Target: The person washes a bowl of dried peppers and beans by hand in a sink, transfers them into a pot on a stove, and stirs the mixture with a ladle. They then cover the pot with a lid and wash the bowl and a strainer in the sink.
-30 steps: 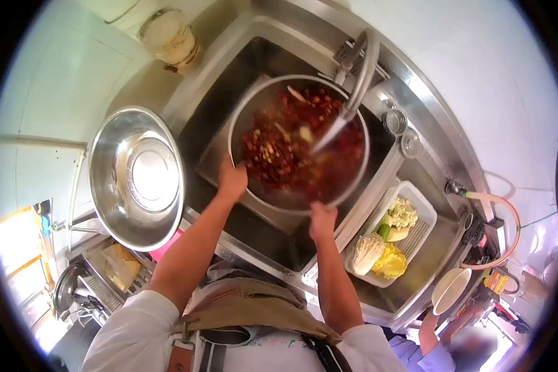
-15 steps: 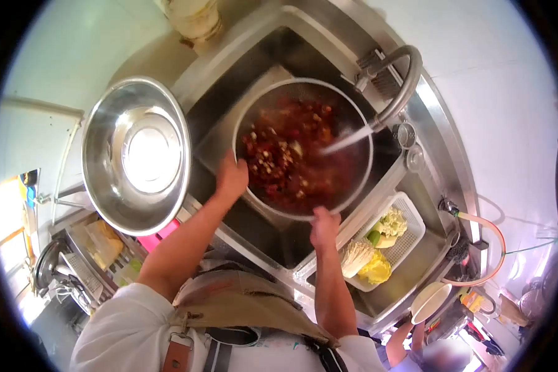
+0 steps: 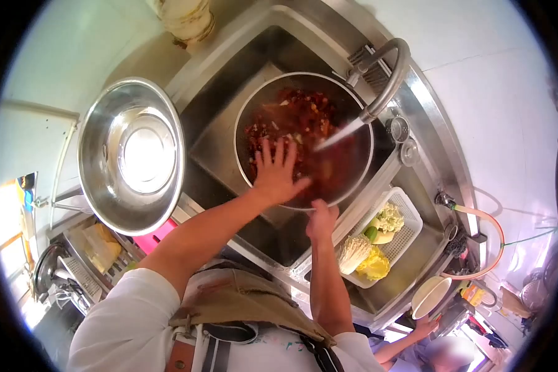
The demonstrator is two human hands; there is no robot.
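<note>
The wide round pan [image 3: 236, 133] sits in the sink [image 3: 212, 146], just beyond both hands. The left hand [image 3: 275, 180], fingers spread, reaches over its near side; the right hand [image 3: 322, 218] pinches the near rim. The red chillies [image 3: 302, 110] lie ahead, nearer the left; whether its fingertips touch them is probably too blurred to tell.
</note>
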